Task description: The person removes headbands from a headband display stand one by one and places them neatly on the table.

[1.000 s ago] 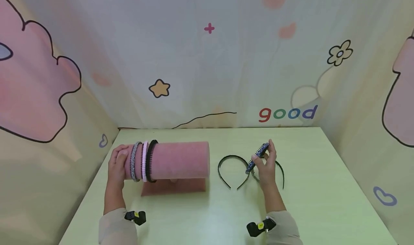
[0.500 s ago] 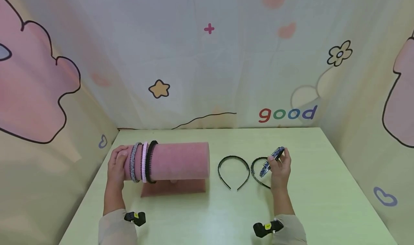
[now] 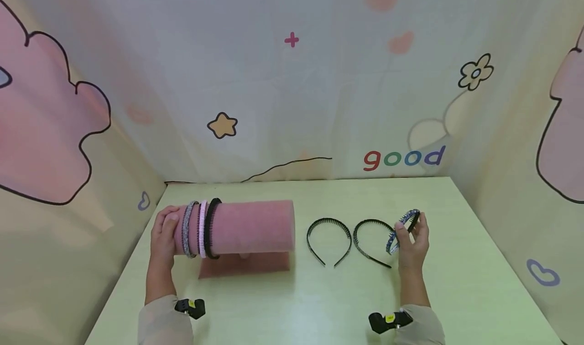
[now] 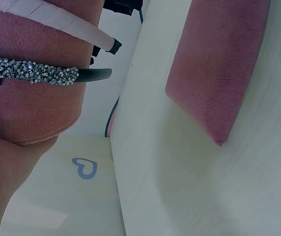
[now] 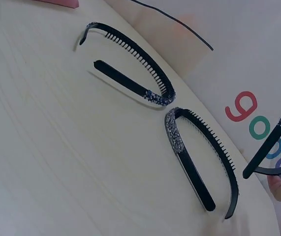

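Head view: your right hand (image 3: 412, 251) and the blue-beaded headband (image 3: 408, 216) it holds cover part of the right-hand headband (image 5: 173, 132) on the table (image 3: 319, 304); the right wrist view shows that one nearly whole. The same wrist view cuts the held band at its edge, leaving one tip, a short beaded stretch and a bit of hand. The join between the pink cylinder (image 3: 255, 227) and its pink base (image 3: 246, 266) is mostly hidden. In the left wrist view, the cylinder runs out of frame.

Materials: cylinder and base look plush, the base a flat slab. Around the cylinder, near your end: a silver-beaded headband (image 3: 186, 229) with a dark smooth tip, a pale pink headband (image 3: 203, 228) wrapped in ribbon, then a black headband (image 3: 209, 228). Comb teeth line the inner edges of both table bands; the left-hand headband (image 5: 153, 97) and its neighbour are dark arches with speckled patches, lying near the wall side.

Pose: your left hand (image 3: 163, 233) has its fingers bent over the cylinder's left end, thumb along the top. Your right pinches the blue-beaded band between thumb and fingers, tilted, above the table's right side. Both forearms reach forward.
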Motion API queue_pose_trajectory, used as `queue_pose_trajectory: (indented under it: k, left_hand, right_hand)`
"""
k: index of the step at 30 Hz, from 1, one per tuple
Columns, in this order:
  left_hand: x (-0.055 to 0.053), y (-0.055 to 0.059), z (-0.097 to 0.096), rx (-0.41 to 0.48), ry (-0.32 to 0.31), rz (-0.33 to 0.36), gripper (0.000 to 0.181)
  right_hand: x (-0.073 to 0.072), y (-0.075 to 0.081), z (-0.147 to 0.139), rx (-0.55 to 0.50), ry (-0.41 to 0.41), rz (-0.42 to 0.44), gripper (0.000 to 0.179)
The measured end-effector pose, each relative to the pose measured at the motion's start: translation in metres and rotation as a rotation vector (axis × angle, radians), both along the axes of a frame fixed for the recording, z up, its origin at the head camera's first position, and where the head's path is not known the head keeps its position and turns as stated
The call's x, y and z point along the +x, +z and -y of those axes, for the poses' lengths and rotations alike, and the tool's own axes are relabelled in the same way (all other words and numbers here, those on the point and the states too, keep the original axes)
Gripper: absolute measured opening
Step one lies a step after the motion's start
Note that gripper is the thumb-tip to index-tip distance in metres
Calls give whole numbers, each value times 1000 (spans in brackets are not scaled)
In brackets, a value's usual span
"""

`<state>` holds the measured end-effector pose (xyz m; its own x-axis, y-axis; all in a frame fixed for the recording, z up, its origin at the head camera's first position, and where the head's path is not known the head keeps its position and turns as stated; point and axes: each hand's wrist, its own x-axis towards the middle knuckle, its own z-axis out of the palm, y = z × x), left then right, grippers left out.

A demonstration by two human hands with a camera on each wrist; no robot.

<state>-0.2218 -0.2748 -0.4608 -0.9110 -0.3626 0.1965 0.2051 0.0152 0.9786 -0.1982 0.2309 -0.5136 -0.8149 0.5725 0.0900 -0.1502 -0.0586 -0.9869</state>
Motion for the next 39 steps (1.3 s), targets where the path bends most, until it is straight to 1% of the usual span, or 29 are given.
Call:
queue_pose_trajectory:
  k: [4,8,11,14,19,24,27,33,35,39]
  left_hand:
    - [-2,0,-1,3,-5,-12,25]
    - [-4,0,-3,1,-12,-17,26]
    - [-5,1,-3,0,-12,-18,26]
    - [-6,1,-4,4,-13,-21,27]
    - [-8,0,-5,11,-29,-38,28]
    - [-7,-1,-5,-10,-11,-18,28]
    - [-6,0,-4,-25,4,-6,28]
    - [-2,6,-3,-22,1,-30,27]
    - [-3,5,-2,-26,0,-31,27]
    - [-2,0,1,-23,5,0,26]
  right_hand:
    - [1,-1,-10,-59,-59,-38,74]
    - [0,-3,-19,-66,-125,-16,78]
    - [0,-6,-26,-34,-151,21,81]
    - [3,-8,-32,24,-154,77,87]
    - [11,-11,-43,206,-156,215,95]
    - [13,-11,-54,362,-149,288,100]
    - [12,-11,-61,424,-150,331,102]
    - [2,-14,-71,500,-163,432,102]
    - [-2,-17,-72,531,-164,480,103]
    - [-7,-24,-73,587,-154,595,107]
